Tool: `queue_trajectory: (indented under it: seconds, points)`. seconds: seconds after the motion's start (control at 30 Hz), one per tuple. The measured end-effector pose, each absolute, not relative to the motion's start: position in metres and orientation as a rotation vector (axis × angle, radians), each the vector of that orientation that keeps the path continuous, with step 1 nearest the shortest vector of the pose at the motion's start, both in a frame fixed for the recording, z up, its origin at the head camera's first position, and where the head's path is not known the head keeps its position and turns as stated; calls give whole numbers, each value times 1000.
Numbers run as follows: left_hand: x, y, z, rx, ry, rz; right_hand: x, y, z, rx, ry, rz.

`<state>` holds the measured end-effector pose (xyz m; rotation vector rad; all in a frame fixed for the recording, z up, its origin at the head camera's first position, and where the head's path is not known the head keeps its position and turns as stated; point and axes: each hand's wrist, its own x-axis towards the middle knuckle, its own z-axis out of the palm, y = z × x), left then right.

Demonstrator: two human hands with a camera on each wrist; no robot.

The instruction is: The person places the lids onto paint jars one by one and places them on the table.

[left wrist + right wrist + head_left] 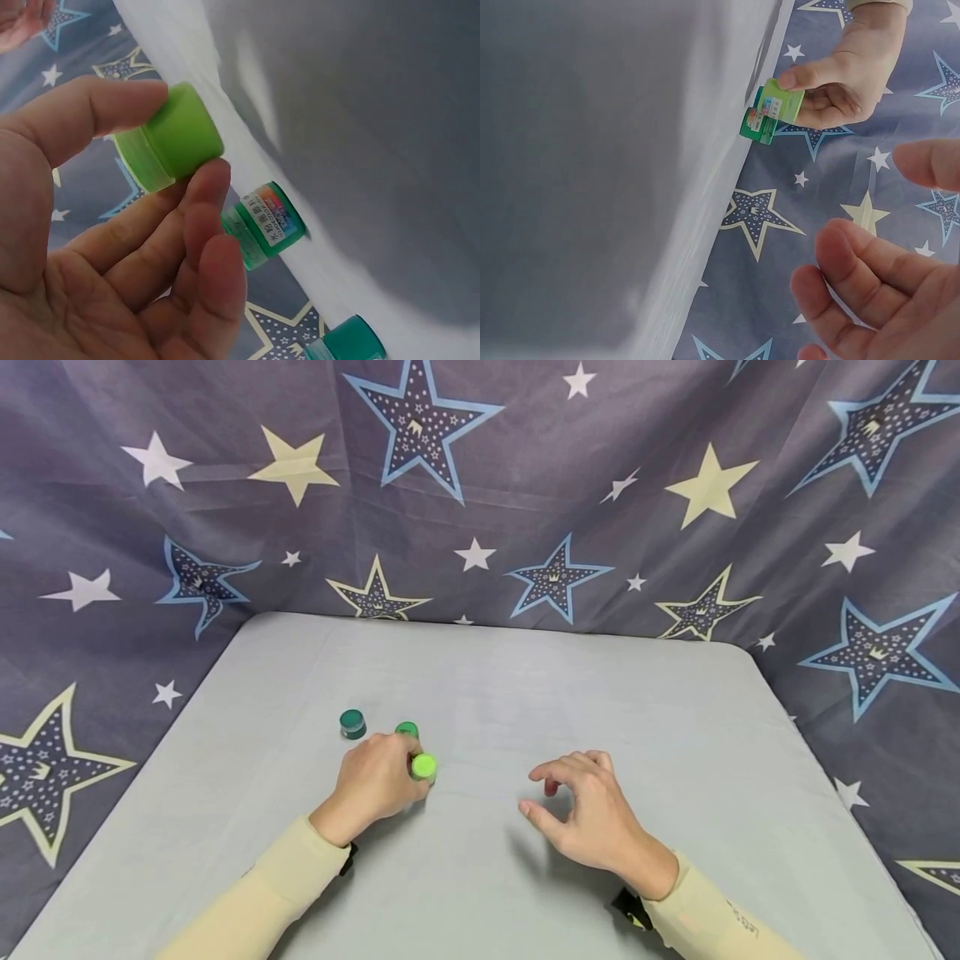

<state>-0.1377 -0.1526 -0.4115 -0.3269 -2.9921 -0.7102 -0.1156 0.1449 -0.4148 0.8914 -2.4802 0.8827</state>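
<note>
My left hand (378, 777) pinches a small lime-green paint jar (176, 135) between thumb and fingers. Just beyond it, a green paint jar (407, 728) stands on the table; its printed label shows in the left wrist view. A darker teal paint jar (352, 724) stands further left, beyond the left hand. My right hand (596, 814) hovers over the right part of the table, thumb and fingers apart and loosely bent, holding nothing. In the right wrist view the lime-green jar partly covers the green one.
A pale grey cloth covers the table (525, 693). Behind and at both sides hangs a dark curtain (525, 510) printed with stars. Each wrist carries a black strap at the sleeve's end.
</note>
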Motion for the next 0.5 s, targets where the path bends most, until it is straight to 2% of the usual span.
queue_trajectory:
  seconds: [0.5]
  points:
    - [-140,-159,-413,-364,-3095,-678,-118,147,-418,876,-2488,876]
